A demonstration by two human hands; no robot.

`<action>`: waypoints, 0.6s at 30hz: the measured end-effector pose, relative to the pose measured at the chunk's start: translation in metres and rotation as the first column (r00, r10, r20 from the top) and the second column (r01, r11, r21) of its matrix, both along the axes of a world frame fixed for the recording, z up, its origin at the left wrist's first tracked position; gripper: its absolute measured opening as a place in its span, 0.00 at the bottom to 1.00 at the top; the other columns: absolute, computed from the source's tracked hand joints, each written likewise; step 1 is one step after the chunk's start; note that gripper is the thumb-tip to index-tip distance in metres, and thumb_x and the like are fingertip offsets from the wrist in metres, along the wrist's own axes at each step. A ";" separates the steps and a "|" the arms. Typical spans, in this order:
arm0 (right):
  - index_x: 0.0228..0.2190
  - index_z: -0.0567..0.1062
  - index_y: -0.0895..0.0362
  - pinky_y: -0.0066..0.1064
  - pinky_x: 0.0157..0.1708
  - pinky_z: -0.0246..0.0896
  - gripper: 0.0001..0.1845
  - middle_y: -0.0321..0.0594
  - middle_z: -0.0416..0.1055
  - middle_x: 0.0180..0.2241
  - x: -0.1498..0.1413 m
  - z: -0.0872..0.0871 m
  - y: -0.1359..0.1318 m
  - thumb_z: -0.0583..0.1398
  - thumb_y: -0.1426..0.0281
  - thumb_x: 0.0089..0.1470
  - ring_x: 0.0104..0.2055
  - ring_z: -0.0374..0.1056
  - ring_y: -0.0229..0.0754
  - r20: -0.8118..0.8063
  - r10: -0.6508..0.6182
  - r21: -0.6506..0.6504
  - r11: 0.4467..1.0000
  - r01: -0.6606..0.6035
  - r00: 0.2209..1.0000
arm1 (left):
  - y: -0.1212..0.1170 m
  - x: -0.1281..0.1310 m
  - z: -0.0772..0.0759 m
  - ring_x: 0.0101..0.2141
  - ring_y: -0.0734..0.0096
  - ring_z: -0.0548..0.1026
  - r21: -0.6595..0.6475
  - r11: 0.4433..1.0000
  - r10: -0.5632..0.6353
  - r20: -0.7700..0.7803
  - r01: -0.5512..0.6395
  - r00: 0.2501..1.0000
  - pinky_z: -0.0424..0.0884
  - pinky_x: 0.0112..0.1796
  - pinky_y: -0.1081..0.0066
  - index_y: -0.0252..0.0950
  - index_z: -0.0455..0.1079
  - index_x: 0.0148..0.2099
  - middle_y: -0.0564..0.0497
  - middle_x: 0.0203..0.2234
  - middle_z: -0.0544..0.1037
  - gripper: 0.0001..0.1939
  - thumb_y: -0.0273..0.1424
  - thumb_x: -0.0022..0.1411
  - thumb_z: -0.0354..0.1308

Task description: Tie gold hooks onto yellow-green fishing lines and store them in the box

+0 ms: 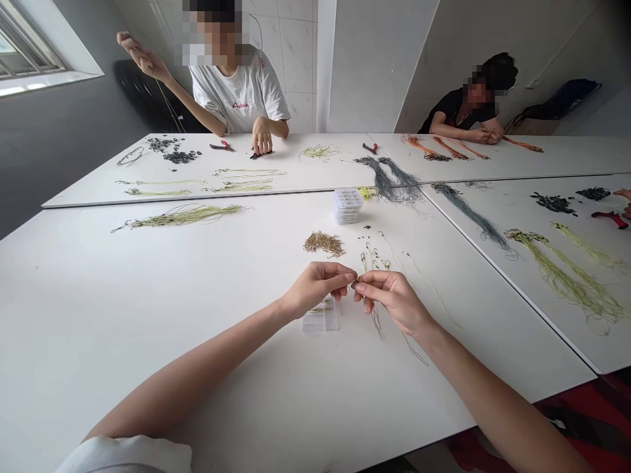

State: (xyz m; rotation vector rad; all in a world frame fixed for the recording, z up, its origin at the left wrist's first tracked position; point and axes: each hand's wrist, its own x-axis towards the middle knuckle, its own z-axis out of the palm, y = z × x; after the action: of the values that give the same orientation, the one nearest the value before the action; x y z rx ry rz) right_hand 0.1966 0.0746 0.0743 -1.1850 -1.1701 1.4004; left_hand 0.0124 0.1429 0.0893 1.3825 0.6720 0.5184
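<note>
My left hand (323, 282) and my right hand (389, 295) meet above the table, thumbs and fingertips pinched together. Between them is a small dark-and-gold piece (355, 279), mostly covered by the fingers, too small to name surely. Under my left hand sits a clear plastic box (315, 323) with compartments and some yellowish strands in it. Beside and partly behind my right hand lie several fishing hooks tied on pale green line (377, 259); their line ends trail toward me. A heap of loose golden hooks (324, 243) is just beyond my left hand.
Stacked clear boxes (348, 207) stand past the hooks. A green line bundle (185, 217) lies left; grey bundles (389, 177) and more green bundles (566, 276) lie right. Across the table sit two people, one in a white shirt (241, 92), one in black (456, 108). Red-handled pliers (369, 148) lie there.
</note>
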 end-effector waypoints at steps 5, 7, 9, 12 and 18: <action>0.30 0.79 0.57 0.32 0.26 0.62 0.12 0.39 0.72 0.27 0.001 0.000 -0.001 0.65 0.61 0.51 0.22 0.64 0.34 -0.001 -0.002 -0.010 1.000 0.002 1.000 | 0.000 -0.001 0.001 0.30 0.73 0.69 0.101 0.995 0.006 -0.047 -0.001 0.999 0.66 0.34 0.70 0.34 0.76 0.38 0.48 0.29 0.77 0.13 0.39 0.60 0.59; 0.30 0.79 0.57 0.32 0.26 0.63 0.12 0.39 0.72 0.27 0.000 0.000 -0.001 0.65 0.60 0.50 0.22 0.64 0.34 -0.003 -0.003 -0.014 1.000 0.003 1.000 | 0.000 -0.001 0.001 0.32 0.70 0.71 0.111 0.994 -0.004 -0.047 0.009 0.999 0.67 0.34 0.69 0.33 0.76 0.38 0.47 0.30 0.78 0.13 0.39 0.59 0.59; 0.30 0.79 0.57 0.32 0.26 0.63 0.13 0.38 0.72 0.27 0.000 0.000 -0.001 0.65 0.60 0.50 0.21 0.64 0.34 -0.001 -0.005 -0.018 1.000 0.005 1.000 | 0.000 -0.001 0.001 0.32 0.67 0.73 0.125 0.992 0.001 -0.059 0.006 0.998 0.68 0.33 0.68 0.33 0.76 0.38 0.46 0.29 0.79 0.13 0.39 0.58 0.60; 0.30 0.79 0.57 0.32 0.26 0.63 0.13 0.38 0.72 0.27 -0.001 -0.001 0.000 0.66 0.60 0.50 0.21 0.64 0.34 0.002 -0.002 -0.019 1.000 0.002 1.000 | 0.000 -0.001 0.000 0.31 0.66 0.74 0.152 0.988 0.021 -0.075 -0.009 0.997 0.69 0.32 0.68 0.33 0.77 0.36 0.47 0.28 0.79 0.13 0.39 0.58 0.60; 0.29 0.78 0.57 0.32 0.27 0.63 0.11 0.38 0.72 0.27 -0.001 -0.001 0.000 0.65 0.61 0.51 0.22 0.64 0.34 0.004 0.015 -0.013 1.000 -0.015 1.000 | 0.000 -0.001 -0.001 0.32 0.66 0.75 0.216 0.976 0.024 -0.094 -0.003 0.995 0.69 0.33 0.69 0.33 0.75 0.36 0.47 0.29 0.79 0.14 0.40 0.61 0.57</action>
State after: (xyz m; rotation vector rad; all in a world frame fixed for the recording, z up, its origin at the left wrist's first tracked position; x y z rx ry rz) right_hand 0.1961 0.0741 0.0731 -1.1912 -1.1767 1.4198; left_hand 0.0115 0.1430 0.0888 1.6162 0.7192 0.5509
